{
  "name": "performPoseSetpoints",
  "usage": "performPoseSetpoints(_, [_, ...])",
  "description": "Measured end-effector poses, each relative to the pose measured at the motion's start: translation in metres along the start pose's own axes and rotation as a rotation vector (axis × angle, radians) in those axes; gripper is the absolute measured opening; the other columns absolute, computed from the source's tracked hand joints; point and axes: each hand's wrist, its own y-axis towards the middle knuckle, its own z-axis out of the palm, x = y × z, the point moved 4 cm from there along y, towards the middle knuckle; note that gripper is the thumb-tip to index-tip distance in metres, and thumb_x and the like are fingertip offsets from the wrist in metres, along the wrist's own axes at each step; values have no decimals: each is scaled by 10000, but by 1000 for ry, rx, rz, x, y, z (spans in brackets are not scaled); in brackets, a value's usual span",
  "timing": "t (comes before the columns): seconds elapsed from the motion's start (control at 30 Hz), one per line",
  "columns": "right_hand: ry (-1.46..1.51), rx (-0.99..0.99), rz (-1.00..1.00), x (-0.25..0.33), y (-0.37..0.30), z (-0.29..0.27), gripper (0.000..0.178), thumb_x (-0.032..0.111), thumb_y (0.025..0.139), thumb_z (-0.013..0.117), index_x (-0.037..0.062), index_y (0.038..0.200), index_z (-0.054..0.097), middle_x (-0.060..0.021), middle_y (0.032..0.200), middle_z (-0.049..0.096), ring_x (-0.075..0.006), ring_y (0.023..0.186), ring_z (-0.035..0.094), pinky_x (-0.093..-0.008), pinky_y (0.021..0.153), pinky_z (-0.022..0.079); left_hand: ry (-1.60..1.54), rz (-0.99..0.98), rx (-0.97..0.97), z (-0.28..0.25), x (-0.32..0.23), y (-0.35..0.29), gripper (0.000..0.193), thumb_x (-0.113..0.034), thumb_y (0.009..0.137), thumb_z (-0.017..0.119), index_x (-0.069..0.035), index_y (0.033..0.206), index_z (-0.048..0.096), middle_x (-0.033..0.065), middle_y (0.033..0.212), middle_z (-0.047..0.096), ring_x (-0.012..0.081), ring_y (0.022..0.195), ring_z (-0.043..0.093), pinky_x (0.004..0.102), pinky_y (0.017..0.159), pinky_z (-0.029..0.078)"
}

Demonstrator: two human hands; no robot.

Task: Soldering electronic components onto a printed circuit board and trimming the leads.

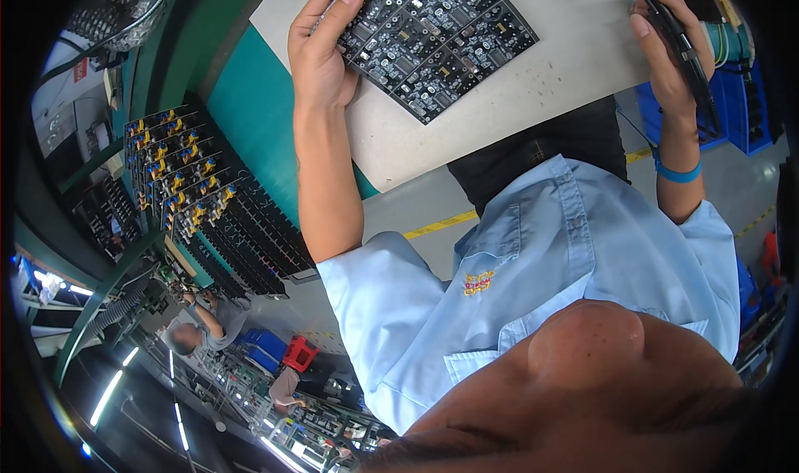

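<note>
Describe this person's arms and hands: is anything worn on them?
Both the left hand and right hand are bare, without gloves. The light blue sleeves are short, leaving the forearms uncovered. A bright blue band circles the right wrist; the left has none.

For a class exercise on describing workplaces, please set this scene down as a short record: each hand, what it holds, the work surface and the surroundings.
Left hand: the left hand grips the left edge of the circuit board panel
Right hand: the right hand holds a long black tool
Right wrist: blue wristband
Work surface: pale sheet, with a teal surface at left
Left side: boards with yellow and blue parts
Right side: blue bins
Unclear: whether panel touches sheet
</note>
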Motion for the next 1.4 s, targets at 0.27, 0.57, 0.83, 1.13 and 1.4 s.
performPoseSetpoints(0.27, [-142, 114, -204, 7, 3, 4, 374, 17, 849, 715, -22, 1217, 663, -111, 986, 699, -149, 759, 607, -255, 690, 503, 42, -155, -101, -11, 8, 1, 334, -110, 931, 671, 18, 1239, 648, 108, 1099, 712, 151, 933, 659, 235, 838, 513])
performPoseSetpoints(0.57, [100, 125, 405, -102, 16, -71, 538, 215, 908, 719, -33, 1339, 512, -215, 1139, 650, -309, 879, 661, -389, 838, 544, -25, -38, 217, 1, 30, 35, 333, -125, 935, 667, 31, 1229, 647, 96, 1017, 704, 130, 890, 638, 219, 795, 505])
performPoseSetpoints(0.83, [-590, 269, 232, -47, 19, -37, 466, 276, 1003, 565, -65, 1321, 560, -210, 1228, 656, -272, 1066, 649, -342, 970, 497, -20, 82, 32, -6, 17, 27, 188, -30, 812, 766, 22, 992, 761, 135, 920, 738, 190, 860, 681, 268, 843, 547])
performPoseSetpoints(1.13, [-335, 271, -115, -19, 7, -40, 328, 146, 988, 606, -48, 1251, 616, -173, 1133, 693, -250, 989, 679, -323, 895, 533, 61, 176, 54, 10, -2, 3, 186, -42, 821, 778, 14, 999, 767, 138, 946, 743, 195, 871, 699, 276, 846, 566])
performPoseSetpoints(1.4, [-200, 229, -270, 29, 1, 1, 394, -1, 881, 676, -14, 1271, 620, -160, 1239, 635, -233, 1027, 628, -309, 922, 499, -38, -125, 29, -17, 18, 7, 338, -79, 935, 647, 27, 1256, 637, 100, 1088, 703, 140, 920, 646, 222, 840, 494])
